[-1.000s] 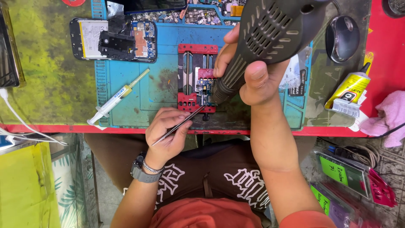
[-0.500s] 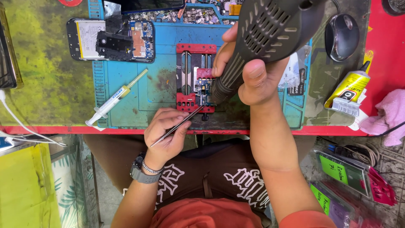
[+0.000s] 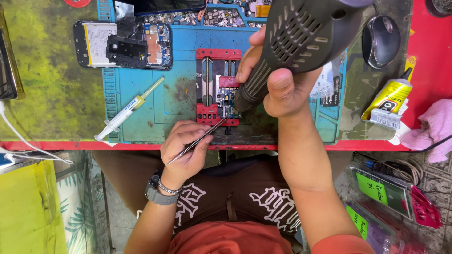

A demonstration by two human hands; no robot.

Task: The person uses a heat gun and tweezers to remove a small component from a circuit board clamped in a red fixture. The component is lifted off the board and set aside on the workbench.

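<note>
My right hand point(image 3: 278, 80) grips a dark hot-air gun point(image 3: 306, 33) whose nozzle points down at a small circuit board point(image 3: 228, 98) clamped in a red board holder point(image 3: 216, 87). My left hand point(image 3: 184, 146) holds thin metal tweezers point(image 3: 200, 139), their tips touching the near edge of the circuit board. The holder stands on a blue work mat point(image 3: 176, 89). A watch and bracelet sit on my left wrist.
An opened phone point(image 3: 122, 44) lies at the mat's far left, a syringe point(image 3: 129, 109) beside it. A tray of small parts point(image 3: 197, 18) is at the back. A computer mouse point(image 3: 380, 40), yellow glue tube point(image 3: 388, 99) and pink cloth point(image 3: 431, 129) lie right.
The hot-air gun and my right hand have shifted slightly over the board. The tweezers stay at the board's near edge.
</note>
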